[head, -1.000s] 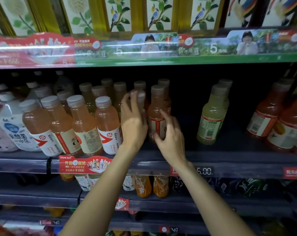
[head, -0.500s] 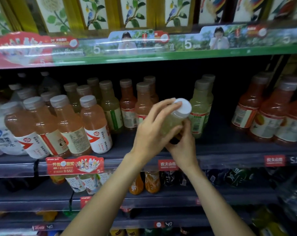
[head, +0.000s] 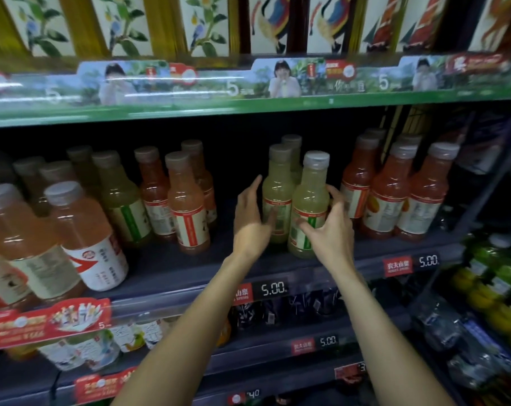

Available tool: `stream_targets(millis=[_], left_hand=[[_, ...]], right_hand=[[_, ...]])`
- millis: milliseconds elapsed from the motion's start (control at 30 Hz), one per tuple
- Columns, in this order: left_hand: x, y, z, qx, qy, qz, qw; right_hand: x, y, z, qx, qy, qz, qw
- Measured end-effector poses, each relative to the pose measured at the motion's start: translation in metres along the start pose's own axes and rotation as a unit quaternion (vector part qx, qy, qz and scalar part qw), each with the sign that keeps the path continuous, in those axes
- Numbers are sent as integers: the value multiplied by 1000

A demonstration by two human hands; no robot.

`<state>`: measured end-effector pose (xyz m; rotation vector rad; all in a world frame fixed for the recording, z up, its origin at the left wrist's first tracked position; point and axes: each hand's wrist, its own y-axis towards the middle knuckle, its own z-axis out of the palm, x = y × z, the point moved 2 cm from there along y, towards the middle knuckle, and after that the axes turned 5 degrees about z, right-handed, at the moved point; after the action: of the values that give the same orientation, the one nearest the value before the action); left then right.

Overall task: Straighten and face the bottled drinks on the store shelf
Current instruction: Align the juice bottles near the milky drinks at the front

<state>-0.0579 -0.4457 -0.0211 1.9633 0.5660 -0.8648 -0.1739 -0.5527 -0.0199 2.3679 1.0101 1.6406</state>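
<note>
Dark shelf [head: 172,268], stocked with rows of orange, red and pale green drinks. Front green bottle [head: 309,206]: upright near the shelf's front edge, cloudy yellow-green juice, grey cap, white label with red band and green stripe. Right hand [head: 330,227] curled round its lower half. Left hand [head: 252,218] relaxed, fingers straight, beside the green bottle behind [head: 277,194].
</note>
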Motion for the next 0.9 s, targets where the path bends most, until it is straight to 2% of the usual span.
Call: stream_targets(millis=[100, 200, 300, 367, 467, 533, 600, 667, 767, 833, 900], left_hand=[[9, 7, 4, -14, 33, -19, 999], [14, 13, 3, -44, 59, -37, 997], [17, 14, -1, -33, 29, -47, 998], [13, 8, -6, -19, -7, -47, 999], [-1, -7, -24, -24, -12, -3, 1000], [-9, -21, -42, -28, 40, 18, 999], [-14, -35, -71, -67, 126, 35, 989], [-17, -47, -106, -143, 243, 79, 956], [-5, -60, -159, -221, 399, 157, 876], [10, -68, -195, -267, 473, 167, 823], [23, -71, -222, -282, 515, 154, 795]], right_hand=[[-1, 15, 14, 4, -19, -17, 1000], [-2, 22, 28, 41, -14, -8, 999], [-4, 16, 34, 53, -28, -2, 998], [-4, 2, 32, 22, -59, -17, 998], [1, -24, 27, -46, -60, -96, 992], [12, -37, 28, -65, -56, -152, 985], [31, -47, 37, -44, -44, -214, 975], [57, -57, 53, 24, -21, -275, 961], [96, -70, 86, 113, 9, -332, 936], [119, -73, 110, 147, 21, -347, 926], [142, -70, 133, 178, 31, -348, 920]])
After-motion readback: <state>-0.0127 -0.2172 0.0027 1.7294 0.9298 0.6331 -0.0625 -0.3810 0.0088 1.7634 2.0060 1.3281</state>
